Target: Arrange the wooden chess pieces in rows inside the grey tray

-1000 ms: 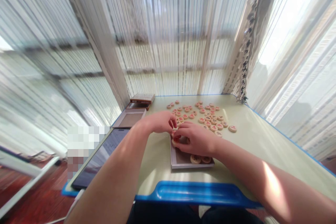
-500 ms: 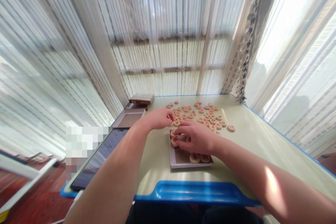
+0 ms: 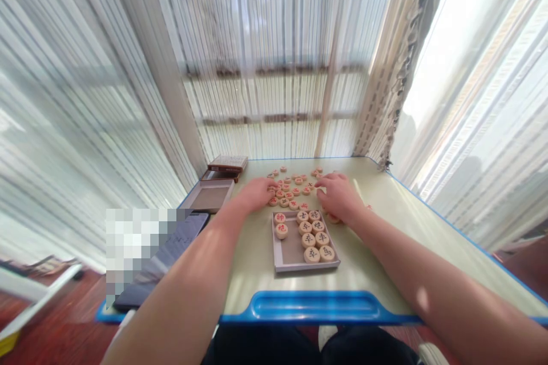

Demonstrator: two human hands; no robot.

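A shallow grey box tray lies near the table's front edge, with several round wooden chess discs laid in it, mostly along its right side. Beyond it, several loose discs with red or dark characters are scattered over the pale green table. My left hand rests palm down at the left edge of that pile, fingers curled onto the discs. My right hand lies over the right part of the pile, fingers bent on discs I cannot make out.
An empty grey box lid and a small brown box sit at the far left. A dark tablet lies at the left edge. A blue rim runs along the front. White curtains hang all around.
My right hand has left the tray and moved back to the loose discs. More discs show in the tray now. My left hand has shifted slightly forward on the pile.
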